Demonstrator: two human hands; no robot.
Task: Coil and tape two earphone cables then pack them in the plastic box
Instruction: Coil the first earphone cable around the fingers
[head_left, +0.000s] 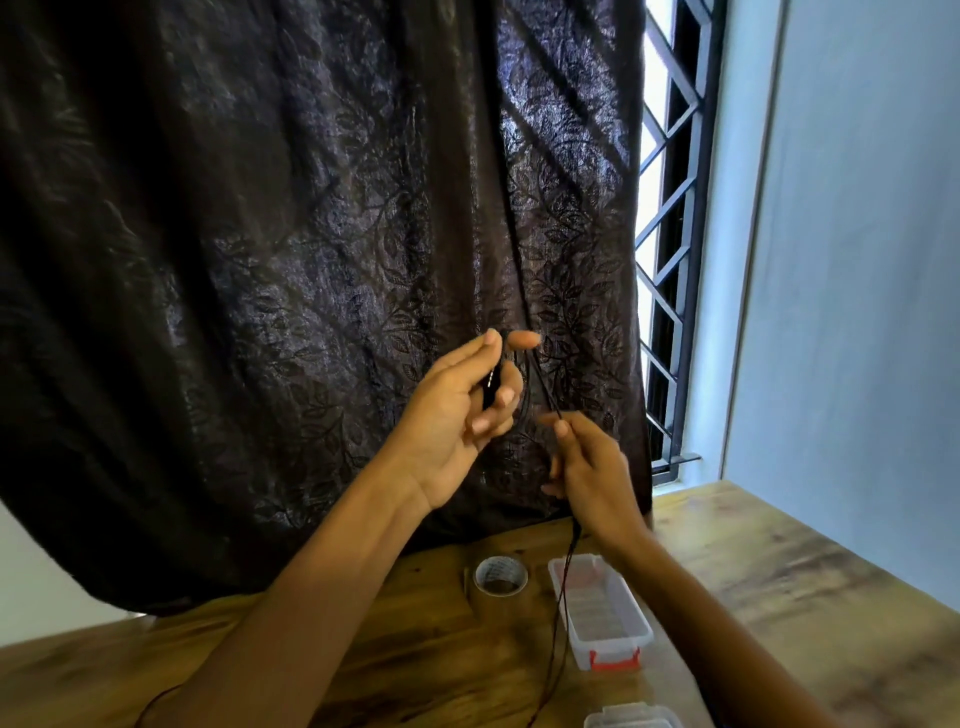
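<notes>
Dark curtain (260, 260) backdrop. Left hand (452, 415) grips earphone cable (543, 387) looped over thumb, forefinger; right hand (592, 467) pinches its strand.

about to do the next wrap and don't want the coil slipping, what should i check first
1. Left hand grips the cable at its plug end: ok
2. Right hand pinches the cable: ok
3. Slack free of snags: cannot tell, it hangs across the box and leaves the frame
4. Tape lying on the table: ok
5. Box open, lid off: ok
</notes>
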